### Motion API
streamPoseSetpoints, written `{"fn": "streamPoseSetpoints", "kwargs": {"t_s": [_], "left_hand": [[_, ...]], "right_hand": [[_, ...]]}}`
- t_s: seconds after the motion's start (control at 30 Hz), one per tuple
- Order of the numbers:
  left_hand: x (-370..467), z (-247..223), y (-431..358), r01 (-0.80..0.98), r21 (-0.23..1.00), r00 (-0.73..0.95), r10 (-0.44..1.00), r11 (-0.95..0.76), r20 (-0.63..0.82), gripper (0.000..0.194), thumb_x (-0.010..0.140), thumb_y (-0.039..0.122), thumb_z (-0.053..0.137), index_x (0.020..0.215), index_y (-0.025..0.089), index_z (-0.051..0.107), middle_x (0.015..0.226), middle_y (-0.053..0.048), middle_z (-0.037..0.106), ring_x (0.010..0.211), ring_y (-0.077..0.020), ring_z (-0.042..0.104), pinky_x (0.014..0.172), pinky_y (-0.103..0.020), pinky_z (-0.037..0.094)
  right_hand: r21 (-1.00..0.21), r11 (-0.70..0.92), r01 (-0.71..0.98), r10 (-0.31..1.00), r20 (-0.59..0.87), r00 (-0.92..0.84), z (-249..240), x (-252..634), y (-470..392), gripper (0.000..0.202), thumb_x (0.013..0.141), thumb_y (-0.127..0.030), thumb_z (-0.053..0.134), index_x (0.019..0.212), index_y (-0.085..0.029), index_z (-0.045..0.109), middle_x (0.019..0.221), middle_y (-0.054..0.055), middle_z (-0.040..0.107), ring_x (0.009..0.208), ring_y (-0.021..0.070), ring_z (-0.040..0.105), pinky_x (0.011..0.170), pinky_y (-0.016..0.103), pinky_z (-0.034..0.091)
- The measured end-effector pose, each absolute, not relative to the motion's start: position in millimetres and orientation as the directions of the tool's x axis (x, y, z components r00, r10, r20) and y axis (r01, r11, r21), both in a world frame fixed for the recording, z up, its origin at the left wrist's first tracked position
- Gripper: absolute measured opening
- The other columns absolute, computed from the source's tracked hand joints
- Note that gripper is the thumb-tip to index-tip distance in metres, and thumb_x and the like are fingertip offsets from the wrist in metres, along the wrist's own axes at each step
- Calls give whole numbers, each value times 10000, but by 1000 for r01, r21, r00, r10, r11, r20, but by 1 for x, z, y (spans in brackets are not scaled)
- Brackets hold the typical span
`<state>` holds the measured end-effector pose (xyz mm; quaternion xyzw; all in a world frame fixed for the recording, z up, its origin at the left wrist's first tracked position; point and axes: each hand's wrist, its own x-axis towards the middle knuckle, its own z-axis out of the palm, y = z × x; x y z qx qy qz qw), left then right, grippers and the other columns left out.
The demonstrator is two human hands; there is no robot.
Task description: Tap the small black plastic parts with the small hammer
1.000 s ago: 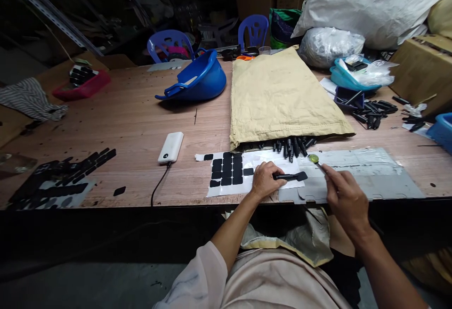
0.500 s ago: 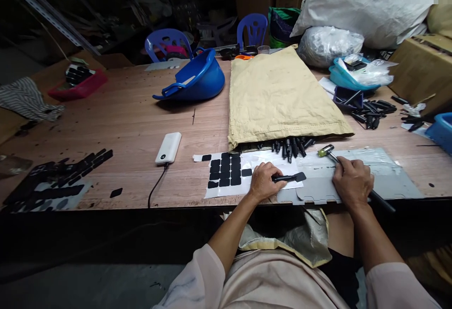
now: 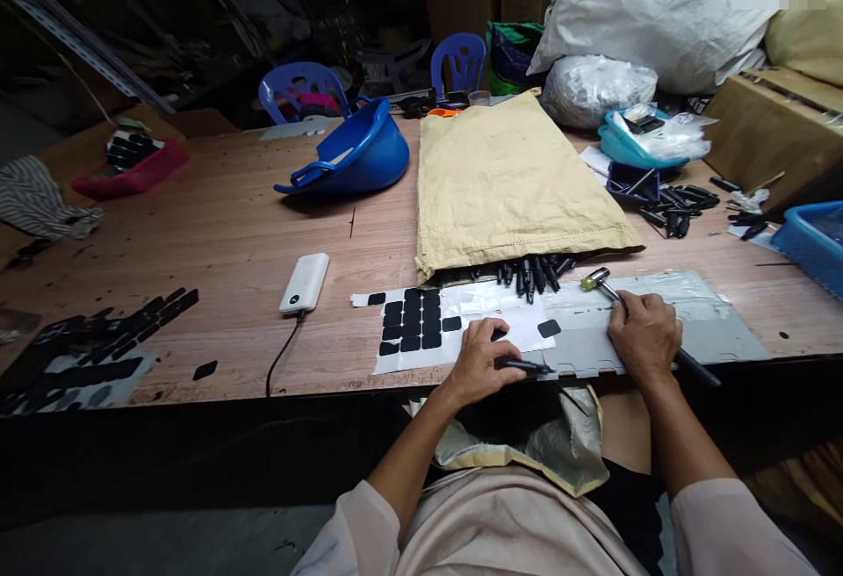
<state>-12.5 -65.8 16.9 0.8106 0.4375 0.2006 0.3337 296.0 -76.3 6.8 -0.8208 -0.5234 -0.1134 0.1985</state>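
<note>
Apparently pinching black rod (image 3: 530,366) with left hand (image 3: 480,361) | gripping hammer (image 3: 596,278) with right hand (image 3: 646,336) | keep both steady, well apart

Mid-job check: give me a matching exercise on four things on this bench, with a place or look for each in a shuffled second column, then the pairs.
Things:
1. hammer
2. slim black stick
3. boxy device
4. large sack

Places and looks:
A. white, with a cable at its near end
B. tan, with black pieces showing along its near edge
C. in the right hand
D. in the left hand

Pairs: 1-C, 2-D, 3-A, 4-B
</note>
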Motion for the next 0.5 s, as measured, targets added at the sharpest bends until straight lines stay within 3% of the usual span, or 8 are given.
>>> {"fn": "streamPoseSetpoints", "kwargs": {"t_s": [0.13,0.3,0.4,0.5], "left_hand": [[-23,10,-104,560,676,608,792,-479,58,267,730,322,965,979,318,870,1659,-65,477,1511,-411,403,1247,-613,350],[-15,-17,-146,594,543,654,749,-594,105,189,827,343,878,1007,294,851,1762,-53,342,1596,-449,295,1281,-700,275],[-9,-25,-158,598,520,642,753,-610,144,323,816,423,885,1106,291,829,1754,-87,354,1595,-456,298,1276,-693,289],[-6,-17,-150,580,576,579,789,-576,206,467,795,486,895,1209,291,800,1644,-127,511,1518,-442,416,1231,-663,362]], "right_hand": [[-208,-370,906,816,395,423,7,296,-77,357,990,-324,523,1195,-185,780,1047,136,635,903,235,447,759,370,279],[-201,-382,902,812,393,431,4,296,-77,341,946,-295,572,1202,-198,774,1073,133,627,917,240,457,773,370,299],[-191,-377,906,809,409,422,3,296,-77,337,944,-296,565,1188,-199,776,1055,129,629,915,241,454,772,373,299],[-182,-374,910,806,422,415,3,297,-76,326,950,-301,558,1163,-194,780,1037,129,629,904,237,447,762,370,288]]}}
